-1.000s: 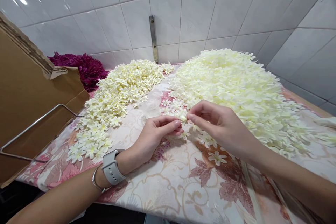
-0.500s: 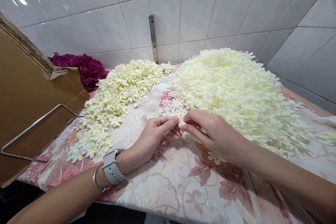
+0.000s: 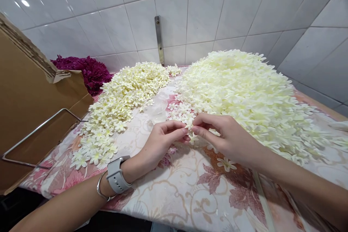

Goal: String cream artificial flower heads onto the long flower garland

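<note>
My left hand (image 3: 163, 141), with a grey watch (image 3: 118, 175) and a metal bangle at its wrist, is pinched closed at the table's middle. Facing it, thumb and forefinger together, is my right hand (image 3: 220, 132). Between both sets of fingertips is a small white artificial flower (image 3: 190, 128), partly covered by them. A large heap of pale white-yellow flowers (image 3: 239, 87) lies just beyond and right of my right hand. Beyond my left hand spreads a smaller heap of similar flowers (image 3: 127, 94). One loose flower (image 3: 226, 164) rests below my right hand.
A cardboard box (image 3: 35, 108) with a bent metal wire frame (image 3: 35, 128) stands at left. Purple flowers (image 3: 91, 74) lie behind it. The table has a floral cloth (image 3: 174, 195). A tiled wall (image 3: 206, 14) with a metal bracket (image 3: 159, 40) closes the back.
My right hand has shifted slightly right, leaving a slightly wider gap between the fingertips. The flower is still between them, and the heaps look the same.
</note>
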Demonstrator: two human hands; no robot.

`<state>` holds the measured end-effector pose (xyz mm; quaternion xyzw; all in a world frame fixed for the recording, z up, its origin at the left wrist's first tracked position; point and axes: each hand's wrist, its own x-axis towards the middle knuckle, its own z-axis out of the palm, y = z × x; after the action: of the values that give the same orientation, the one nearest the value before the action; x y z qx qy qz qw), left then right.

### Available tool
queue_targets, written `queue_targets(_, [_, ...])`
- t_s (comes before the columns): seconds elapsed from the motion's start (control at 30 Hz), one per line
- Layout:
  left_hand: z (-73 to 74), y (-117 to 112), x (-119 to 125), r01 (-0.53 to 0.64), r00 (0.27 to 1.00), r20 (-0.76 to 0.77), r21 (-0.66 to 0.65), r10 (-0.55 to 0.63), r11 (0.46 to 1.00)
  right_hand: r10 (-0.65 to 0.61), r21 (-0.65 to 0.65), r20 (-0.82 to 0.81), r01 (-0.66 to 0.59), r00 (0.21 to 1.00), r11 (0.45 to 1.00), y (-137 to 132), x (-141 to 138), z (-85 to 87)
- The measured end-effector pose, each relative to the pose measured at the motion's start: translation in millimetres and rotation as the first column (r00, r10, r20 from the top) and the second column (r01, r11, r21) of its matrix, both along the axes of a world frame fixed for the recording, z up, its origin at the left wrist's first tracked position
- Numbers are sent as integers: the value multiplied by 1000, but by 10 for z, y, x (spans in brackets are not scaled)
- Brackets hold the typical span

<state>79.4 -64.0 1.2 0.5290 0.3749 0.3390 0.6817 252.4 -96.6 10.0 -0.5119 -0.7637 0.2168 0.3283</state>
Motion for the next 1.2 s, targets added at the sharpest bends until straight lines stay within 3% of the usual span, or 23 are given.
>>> queue_targets(0.17, [7,-21,-11,65,998,-23,37,-65,997,-19,16,-32,19,999,1000,-30,-12,58])
queue_targets(0.33, [-9,-4,-3,53,999,-12,20,-52,998,-43,12,-40,43,998,999,-36,-19,62])
queue_targets(0.63, [-11,10,4,47,996,84,-54,-43,997,-76,-117,-131,60,988,991,-6,-5,38])
queue_targets(0.83, [12,11,9,-62,998,-30,-35,61,997,-86,-191,-231,42,969,981,34,5,39])
queue_targets(0.97, [27,2,13,-88,988,-119,56,94,995,-90,-140,-178,65,980,988,32,-5,31])
queue_targets(1.2, [47,-39,15,-36,991,-119,136,53,990,-56,-64,-24,54,998,996,-17,-46,31])
